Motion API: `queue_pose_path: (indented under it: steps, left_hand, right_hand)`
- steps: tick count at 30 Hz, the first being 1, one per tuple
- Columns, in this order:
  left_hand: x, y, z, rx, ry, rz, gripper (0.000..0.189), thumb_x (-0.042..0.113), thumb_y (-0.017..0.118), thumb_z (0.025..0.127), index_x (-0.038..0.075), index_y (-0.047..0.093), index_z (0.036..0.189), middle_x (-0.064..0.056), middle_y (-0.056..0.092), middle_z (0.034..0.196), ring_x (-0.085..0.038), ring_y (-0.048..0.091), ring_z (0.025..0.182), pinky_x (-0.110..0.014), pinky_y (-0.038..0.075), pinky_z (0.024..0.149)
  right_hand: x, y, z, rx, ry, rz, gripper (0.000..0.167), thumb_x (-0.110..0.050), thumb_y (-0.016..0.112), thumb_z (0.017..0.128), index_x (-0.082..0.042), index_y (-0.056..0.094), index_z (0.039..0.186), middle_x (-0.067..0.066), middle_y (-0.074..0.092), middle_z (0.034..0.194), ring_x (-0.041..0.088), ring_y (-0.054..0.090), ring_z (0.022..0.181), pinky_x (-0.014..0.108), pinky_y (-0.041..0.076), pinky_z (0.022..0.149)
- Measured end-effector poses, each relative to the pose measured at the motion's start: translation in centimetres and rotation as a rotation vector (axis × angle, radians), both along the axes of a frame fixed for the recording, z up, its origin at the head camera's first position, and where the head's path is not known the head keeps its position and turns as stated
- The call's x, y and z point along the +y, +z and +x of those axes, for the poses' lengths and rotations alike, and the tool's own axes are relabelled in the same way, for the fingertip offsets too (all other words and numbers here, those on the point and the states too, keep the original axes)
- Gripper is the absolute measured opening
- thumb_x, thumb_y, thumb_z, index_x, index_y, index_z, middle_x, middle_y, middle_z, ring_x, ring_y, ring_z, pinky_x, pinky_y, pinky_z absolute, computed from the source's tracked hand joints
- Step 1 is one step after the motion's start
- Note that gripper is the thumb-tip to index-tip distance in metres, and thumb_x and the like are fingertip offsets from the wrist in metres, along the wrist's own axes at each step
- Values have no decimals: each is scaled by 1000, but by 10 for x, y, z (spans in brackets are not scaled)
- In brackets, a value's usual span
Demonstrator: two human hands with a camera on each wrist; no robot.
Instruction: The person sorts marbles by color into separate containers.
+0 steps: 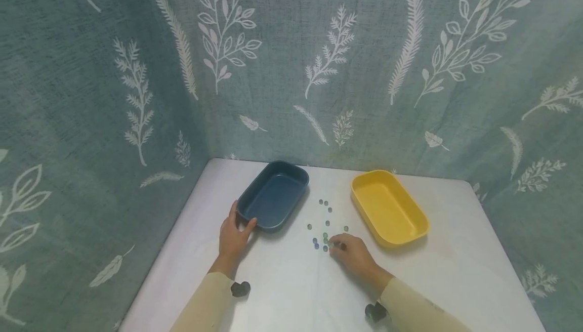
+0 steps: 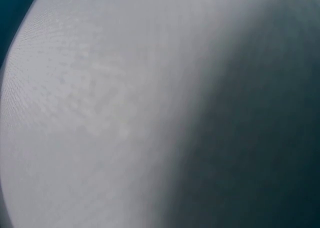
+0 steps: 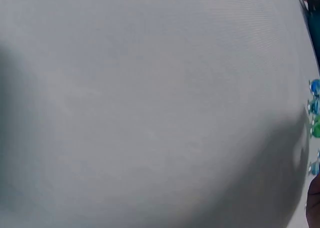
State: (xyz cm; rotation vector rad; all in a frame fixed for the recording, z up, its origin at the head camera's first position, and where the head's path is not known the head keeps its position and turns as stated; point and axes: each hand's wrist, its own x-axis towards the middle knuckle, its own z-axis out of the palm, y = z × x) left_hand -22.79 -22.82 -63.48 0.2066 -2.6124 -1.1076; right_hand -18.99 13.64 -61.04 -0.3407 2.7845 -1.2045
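My left hand (image 1: 233, 238) holds a dark blue tray (image 1: 273, 198) by its near left corner, with the fingers along its left side and the thumb at the near edge. My right hand (image 1: 354, 255) is low over the white table, its thumb and forefinger spread a little beside several small glass marbles (image 1: 325, 248). These are green and blue. In the right wrist view, a fingertip (image 3: 314, 200) shows at the right edge, close to a blue marble (image 3: 314, 168). A green marble (image 3: 316, 129) lies beyond it. The left wrist view shows mostly blurred table surface and shadow.
A yellow tray (image 1: 387, 208) stands to the right of the marbles. More marbles (image 1: 327, 223) lie scattered between the two trays. A green-grey curtain (image 1: 282, 69) with white leaf prints hangs behind the white table (image 1: 282, 286) and at both sides.
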Motion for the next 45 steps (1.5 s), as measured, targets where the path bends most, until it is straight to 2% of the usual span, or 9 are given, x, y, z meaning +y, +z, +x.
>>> queue_pose_path:
  steps: [4, 9, 14, 20, 26, 29, 35, 39, 45]
  left_hand:
    - [-1, -1, -2, -1, -8, -1, 90, 56, 67, 85, 20, 24, 155, -19, 43, 147, -44, 45, 126, -60, 35, 103]
    - [0, -2, -3, -12, -1, -12, 92, 61, 65, 85, 20, 23, 155, -18, 42, 148, -43, 45, 126, -59, 35, 103]
    - [0, -1, 0, -33, 6, -7, 93, 62, 64, 84, 20, 21, 156, -17, 40, 149, -43, 43, 127, -60, 34, 104]
    - [1, -1, 2, -21, -3, 12, 92, 64, 62, 85, 22, 20, 156, -14, 38, 151, -41, 41, 131, -59, 32, 106]
    - [0, -4, 1, -38, 3, 20, 94, 70, 58, 83, 27, 19, 156, -15, 39, 150, -43, 39, 131, -60, 31, 106]
    - [0, -4, 2, -51, 11, 20, 94, 71, 58, 83, 28, 18, 156, -16, 39, 150, -43, 38, 132, -61, 30, 106]
    - [2, -2, 3, -48, 5, 19, 93, 70, 58, 83, 28, 18, 156, -13, 36, 152, -41, 37, 134, -60, 29, 107]
    - [3, 1, 4, -39, 3, 25, 92, 67, 60, 84, 27, 19, 156, -13, 37, 152, -40, 37, 134, -59, 28, 108]
    - [3, -1, 4, -41, 2, 30, 89, 57, 64, 87, 25, 17, 157, -12, 35, 153, -40, 36, 135, -58, 27, 109]
  right_hand:
    - [-6, 9, -7, 48, 51, 9, 21, -20, 70, 90, -17, 70, 111, -10, 66, 100, 7, 57, 86, 33, 51, 79]
    - [-15, 12, -23, 99, 66, -4, 19, -16, 70, 89, -15, 70, 108, -9, 67, 95, 7, 56, 79, 29, 51, 72]
    - [-25, 15, -38, 64, 13, -49, 20, -16, 70, 90, -15, 70, 110, -10, 64, 92, 9, 55, 77, 27, 50, 67]
    - [-38, 22, -50, 29, -42, -89, 22, -20, 69, 91, -15, 69, 112, -8, 65, 94, 10, 57, 80, 27, 51, 66]
    - [-52, 30, -61, 85, -28, -131, 21, -17, 69, 91, -11, 70, 111, -5, 65, 93, 12, 57, 79, 28, 51, 65]
    - [-58, 34, -66, 77, -23, -153, 22, -17, 68, 92, -9, 69, 112, -4, 65, 95, 14, 58, 81, 30, 51, 66]
    - [-71, 40, -77, 51, -24, -116, 26, -19, 67, 93, -9, 68, 116, -5, 66, 98, 13, 59, 87, 31, 51, 74]
    - [-81, 45, -81, 52, -18, -114, 25, -15, 68, 92, -7, 68, 116, -2, 66, 99, 15, 60, 88, 33, 52, 76]
    - [-93, 46, -86, 28, -37, -139, 21, -15, 68, 92, -9, 69, 112, -2, 66, 97, 13, 60, 84, 30, 51, 71]
